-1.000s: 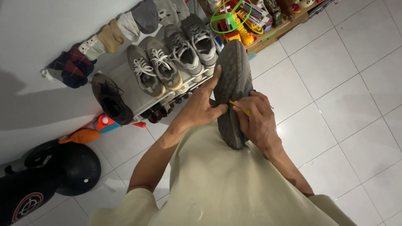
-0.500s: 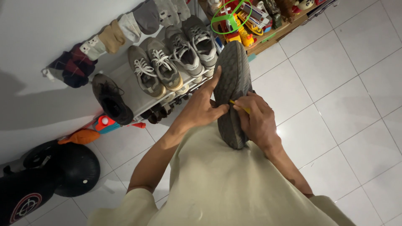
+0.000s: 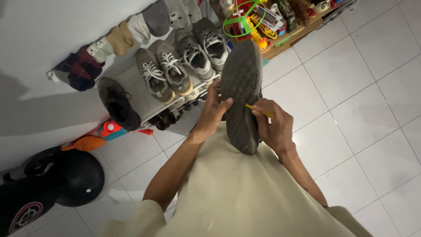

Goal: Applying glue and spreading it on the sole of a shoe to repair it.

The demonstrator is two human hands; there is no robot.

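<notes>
A dark grey shoe [image 3: 240, 94] was held sole-up in front of the person's chest, its heel end resting against the beige shirt [image 3: 237, 193] and its toe pointing away toward the shoe rack [image 3: 144, 103]. The left hand [image 3: 213, 109] was wrapped around the left edge of the shoe, thumb laid on the sole and fingers curled behind it, with the forearm bent upward from the elbow. The right hand [image 3: 274, 127] was closed around a thin yellow stick [image 3: 258, 111], whose tip was pressed against the right side of the sole; the wrist was bent inward toward the shoe.

Beyond the shoe, pairs of grey sneakers [image 3: 180, 66] were lined up on the rack, with a single black shoe [image 3: 118, 105] at its left end. Socks [image 3: 118, 37] were hung along the wall behind the rack. To the right of the rack, colourful toys [image 3: 263, 19] were stacked on a low wooden shelf. Left of the rack, a black helmet [image 3: 79, 177] was lying on the white tiled floor [image 3: 351, 109].
</notes>
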